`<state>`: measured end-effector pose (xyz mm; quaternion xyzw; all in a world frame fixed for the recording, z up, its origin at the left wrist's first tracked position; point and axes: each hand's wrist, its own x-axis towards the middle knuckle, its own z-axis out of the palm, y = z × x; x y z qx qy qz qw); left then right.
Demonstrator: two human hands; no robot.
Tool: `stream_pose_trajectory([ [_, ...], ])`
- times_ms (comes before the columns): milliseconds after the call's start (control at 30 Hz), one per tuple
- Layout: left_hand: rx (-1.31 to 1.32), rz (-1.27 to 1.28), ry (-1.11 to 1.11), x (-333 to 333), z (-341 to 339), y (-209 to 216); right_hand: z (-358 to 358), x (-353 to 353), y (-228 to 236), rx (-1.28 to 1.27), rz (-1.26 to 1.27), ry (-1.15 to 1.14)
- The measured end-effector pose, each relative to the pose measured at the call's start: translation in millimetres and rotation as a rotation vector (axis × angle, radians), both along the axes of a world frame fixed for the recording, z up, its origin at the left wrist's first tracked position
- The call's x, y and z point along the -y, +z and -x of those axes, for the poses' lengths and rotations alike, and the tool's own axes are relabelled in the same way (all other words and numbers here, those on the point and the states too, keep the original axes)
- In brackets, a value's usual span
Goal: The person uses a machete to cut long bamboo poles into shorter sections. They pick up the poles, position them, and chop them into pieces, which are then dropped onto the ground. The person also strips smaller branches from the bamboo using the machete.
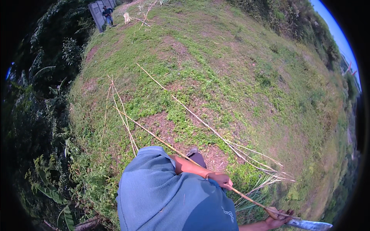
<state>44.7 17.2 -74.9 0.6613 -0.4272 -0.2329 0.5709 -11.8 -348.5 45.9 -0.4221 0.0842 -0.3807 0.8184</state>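
My left hand [220,179] reaches across my blue shirt, closed around a long, thin tan stalk [154,135]. The stalk slants from the grass ahead on the left, behind my left forearm, down to the lower right. There my right hand [276,218] is closed at a machete, whose handle is hidden in the grip. The machete's pale broad blade [311,225] points right, and the stalk's near end lies along the right hand and the base of the blade.
Another long stalk [189,111] lies on the grass, with split ends and green leaves [256,192] near my hands. Thin strips [122,115] lie on the left, beside dark bushes [54,184]. Far off, a person [107,16] is by a grey wall [96,16], near a pale bundle [126,17].
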Motion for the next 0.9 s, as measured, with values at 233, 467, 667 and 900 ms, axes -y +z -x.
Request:
stream_pose_trajectory([
  [233,-0.256,-0.051,-0.207,2,-6,-17,-1,14,7,0.339,0.077,0.421],
  [467,-0.601,-0.152,-0.26,3,-10,-1,-37,-27,20,0.6,-0.38,0.248],
  [667,-0.62,-0.274,-0.151,16,-15,-2,-23,-29,-3,0.428,-0.323,0.092],
  [900,-0.555,-0.354,-0.224,16,-14,-2,-8,-1,16,0.174,-0.175,0.014],
])
